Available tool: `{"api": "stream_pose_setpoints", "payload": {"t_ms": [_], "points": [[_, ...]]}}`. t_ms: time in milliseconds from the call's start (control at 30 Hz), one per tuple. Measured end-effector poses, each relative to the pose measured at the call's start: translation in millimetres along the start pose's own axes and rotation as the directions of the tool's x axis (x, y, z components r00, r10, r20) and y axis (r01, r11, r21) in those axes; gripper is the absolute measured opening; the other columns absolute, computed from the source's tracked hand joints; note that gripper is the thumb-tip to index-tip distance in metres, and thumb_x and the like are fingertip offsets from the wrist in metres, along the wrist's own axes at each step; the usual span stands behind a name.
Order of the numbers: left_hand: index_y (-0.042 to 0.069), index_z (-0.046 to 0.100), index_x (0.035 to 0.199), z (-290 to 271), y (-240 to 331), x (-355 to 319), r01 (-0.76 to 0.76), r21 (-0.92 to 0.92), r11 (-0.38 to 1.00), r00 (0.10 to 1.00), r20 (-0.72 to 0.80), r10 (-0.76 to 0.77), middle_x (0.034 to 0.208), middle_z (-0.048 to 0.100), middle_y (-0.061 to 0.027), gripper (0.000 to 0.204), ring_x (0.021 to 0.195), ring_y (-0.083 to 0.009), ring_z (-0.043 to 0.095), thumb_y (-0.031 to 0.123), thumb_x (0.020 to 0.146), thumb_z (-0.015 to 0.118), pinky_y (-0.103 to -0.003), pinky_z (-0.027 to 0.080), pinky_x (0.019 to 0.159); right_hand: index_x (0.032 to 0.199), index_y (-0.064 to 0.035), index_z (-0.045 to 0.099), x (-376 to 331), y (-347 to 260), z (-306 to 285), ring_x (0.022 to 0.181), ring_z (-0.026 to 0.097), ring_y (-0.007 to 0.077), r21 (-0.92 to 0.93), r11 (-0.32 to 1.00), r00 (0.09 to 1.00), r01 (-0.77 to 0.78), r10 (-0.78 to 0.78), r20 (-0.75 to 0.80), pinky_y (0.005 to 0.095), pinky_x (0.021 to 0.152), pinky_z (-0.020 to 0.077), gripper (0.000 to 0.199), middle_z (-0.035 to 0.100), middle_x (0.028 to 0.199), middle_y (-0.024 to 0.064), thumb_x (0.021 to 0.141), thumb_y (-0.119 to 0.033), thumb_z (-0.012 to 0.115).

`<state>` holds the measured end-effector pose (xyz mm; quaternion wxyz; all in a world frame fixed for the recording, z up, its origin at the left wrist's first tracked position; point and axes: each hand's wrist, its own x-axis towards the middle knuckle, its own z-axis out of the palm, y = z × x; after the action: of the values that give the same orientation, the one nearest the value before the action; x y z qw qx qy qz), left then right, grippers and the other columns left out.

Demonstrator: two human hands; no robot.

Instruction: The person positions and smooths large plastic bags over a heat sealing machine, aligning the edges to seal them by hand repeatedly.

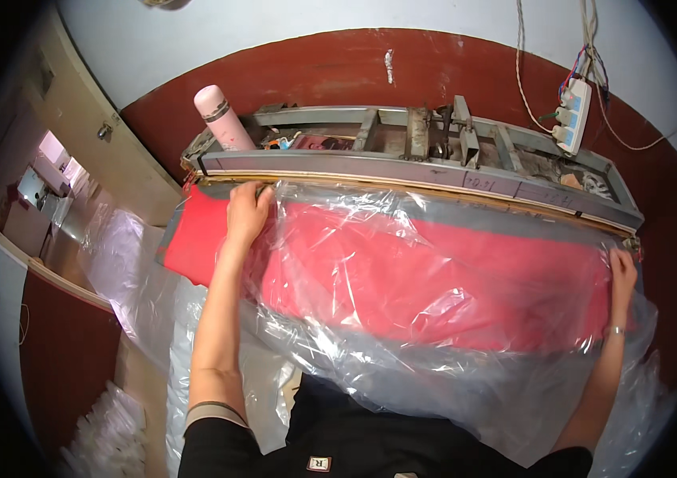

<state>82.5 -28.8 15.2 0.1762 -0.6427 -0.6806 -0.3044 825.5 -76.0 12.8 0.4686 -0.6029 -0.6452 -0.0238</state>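
Note:
A wide sheet of clear plastic film [370, 374] lies over a red cloth [434, 279] with a dark grey border along its far side. My left hand [248, 211] is closed on the film near its far left corner, beside the metal frame, its fingertips partly hidden. Over at the right end, my right hand [622, 271] pinches the film's edge. Left of my left hand, a stretch of red cloth [197, 235] shows bare of film. The film drapes in shiny creases toward my body.
A long grey metal frame [330, 164] with a wooden strip runs along the far side, against the red and white wall. On it stands a pink flask [223, 119]. A white power strip [573, 115] hangs by cords at right. More film [107, 430] heaps at lower left, near an open door [107, 103].

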Motion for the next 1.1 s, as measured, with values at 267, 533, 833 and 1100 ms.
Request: {"api": "stream_pose_setpoints", "payload": {"t_ms": [267, 533, 833, 1100], "points": [[0.006, 0.053, 0.079, -42.3, 53.7, -40.9, 0.672, -0.74, 0.023, 0.74, 0.672, -0.012, 0.072, 0.054, 0.0021, 0.008, 0.063, -0.006, 0.048, 0.005, 0.078, 0.06, -0.019, 0.04, 0.06, 0.057, 0.0003, 0.045, -167.6, 36.2, -141.3, 0.051, 0.048, 0.0183, -0.549, 0.786, 0.71, -0.284, 0.557, 0.431, 0.0333, 0.048, 0.0368, 0.023, 0.047, 0.053, 0.0094, 0.073, -0.01, 0.057], [0.005, 0.053, 0.112, -92.4, 152.6, -70.9, 0.63, -0.688, -0.36, 0.768, 0.621, 0.155, 0.059, 0.043, 0.0063, 0.027, 0.052, -0.0026, 0.034, 0.018, 0.088, 0.05, -0.016, 0.029, 0.05, 0.065, 0.0035, 0.05, -60.8, -125.9, -61.0, 0.054, 0.048, 0.0254, -0.249, 0.964, 0.945, 0.094, -0.007, 0.328, 0.0341, 0.051, 0.0359, 0.017, 0.049, 0.061, 0.0148, 0.074, -0.008, 0.06], [0.007, 0.048, 0.115, -92.4, 204.0, -101.3, 0.544, -0.495, -0.677, 0.798, 0.554, 0.236, 0.056, 0.036, 0.0036, 0.031, 0.05, -0.0057, 0.031, 0.026, 0.092, 0.042, -0.019, 0.028, 0.048, 0.097, 0.0005, 0.059, -6.9, -377.8, 130.4, 0.081, 0.057, 0.0177, 0.671, 0.677, 0.747, 0.302, -0.605, 0.275, 0.0272, 0.073, 0.0446, 0.032, 0.059, 0.086, 0.0089, 0.067, -0.007, 0.069], [0.002, 0.042, 0.123, -114.8, 169.4, -100.5, -0.103, -0.727, 0.679, 0.992, -0.022, 0.126, 0.097, 0.058, -0.0105, 0.047, 0.095, -0.0207, 0.053, 0.023, 0.083, 0.055, -0.03, 0.039, 0.086, 0.082, -0.0041, 0.059, -5.1, -352.3, 136.3, 0.07, 0.053, 0.0067, 0.821, 0.539, 0.919, -0.189, -0.197, 0.341, 0.0202, 0.065, 0.0416, 0.013, 0.059, 0.074, 0.0013, 0.087, -0.011, 0.049]]}}
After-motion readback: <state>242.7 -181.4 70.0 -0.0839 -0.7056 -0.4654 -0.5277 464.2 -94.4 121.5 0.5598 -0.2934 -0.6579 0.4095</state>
